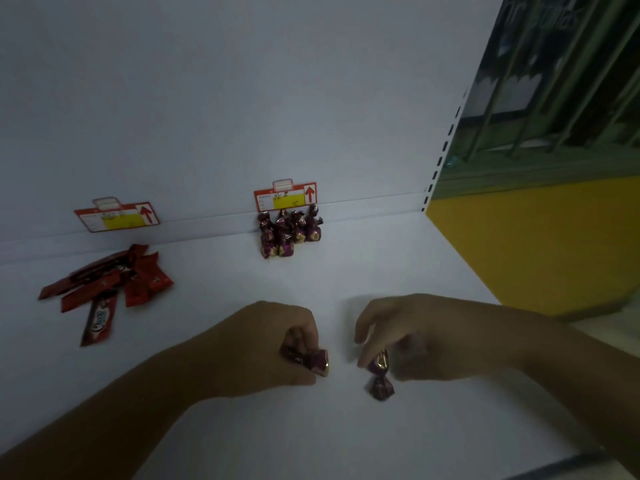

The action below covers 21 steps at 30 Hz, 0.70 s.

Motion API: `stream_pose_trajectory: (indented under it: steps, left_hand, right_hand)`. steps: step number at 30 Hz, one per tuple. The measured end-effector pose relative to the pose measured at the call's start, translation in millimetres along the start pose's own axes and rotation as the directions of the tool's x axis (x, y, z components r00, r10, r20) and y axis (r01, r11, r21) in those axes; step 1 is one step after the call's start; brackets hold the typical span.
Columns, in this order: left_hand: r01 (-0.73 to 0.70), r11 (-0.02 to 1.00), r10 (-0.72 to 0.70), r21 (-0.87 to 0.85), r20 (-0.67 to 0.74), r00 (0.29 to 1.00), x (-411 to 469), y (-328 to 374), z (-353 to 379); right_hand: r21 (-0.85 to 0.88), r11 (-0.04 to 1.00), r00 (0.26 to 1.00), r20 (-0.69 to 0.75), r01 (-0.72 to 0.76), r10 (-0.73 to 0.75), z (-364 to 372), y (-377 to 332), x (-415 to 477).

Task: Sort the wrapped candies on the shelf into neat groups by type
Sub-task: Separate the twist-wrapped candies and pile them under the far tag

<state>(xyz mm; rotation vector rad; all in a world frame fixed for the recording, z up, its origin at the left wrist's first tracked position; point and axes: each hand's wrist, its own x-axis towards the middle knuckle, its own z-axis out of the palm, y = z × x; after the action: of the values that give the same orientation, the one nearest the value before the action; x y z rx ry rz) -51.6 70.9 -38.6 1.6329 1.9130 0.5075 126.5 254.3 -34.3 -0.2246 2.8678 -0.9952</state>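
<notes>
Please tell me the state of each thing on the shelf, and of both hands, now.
Left hand: holds a purple candy in its grip.
Right hand: pinches a second purple candy.
Purple candies at the back: grouped in a neat row.
Red bars: lying in a loose, untidy pile.

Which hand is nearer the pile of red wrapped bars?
Left. The left hand lies right of the red bars and closer to the front of the shelf; the right hand is farther right, beyond the left hand.
</notes>
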Motion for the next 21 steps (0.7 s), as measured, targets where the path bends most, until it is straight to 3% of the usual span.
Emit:
stream_pose_trajectory:
  steps: [3,5,9,12,16,21]
  left_hand:
    - [-0.004,0.998,0.000,-0.065,-0.061,0.998,1.9,0.9,-3.6]
    - [0.001,0.996,-0.013,-0.088,-0.136,0.991,4.7,-1.8,-6.9]
    - [0.091,0.990,-0.120,-0.111,-0.292,0.949,16.1,-16.6,-18.4]
    - [0.149,0.985,-0.173,-0.089,-0.410,0.895,29.2,-27.9,-25.2]
    - [0.173,0.973,-0.228,-0.154,-0.497,0.837,43.4,-36.7,-25.2]
    - [0.162,0.970,-0.239,-0.183,-0.567,0.788,55.9,-37.3,-19.4]
  right_hand:
    - [0.020,1.000,0.993,-0.115,0.008,-0.006,2.6,3.5,7.7]
    - [0.107,0.994,0.962,-0.266,-0.030,0.058,-1.9,8.4,16.7]
    - [0.216,0.945,0.796,-0.512,-0.244,0.323,-9.9,22.1,54.4]
    - [0.213,0.910,0.723,-0.555,-0.356,0.412,-10.4,28.4,90.8]
    - [0.079,0.898,0.722,-0.566,-0.434,0.399,-6.5,37.3,118.5]
    - [0.093,0.888,0.680,-0.609,-0.451,0.409,-2.0,48.0,130.6]
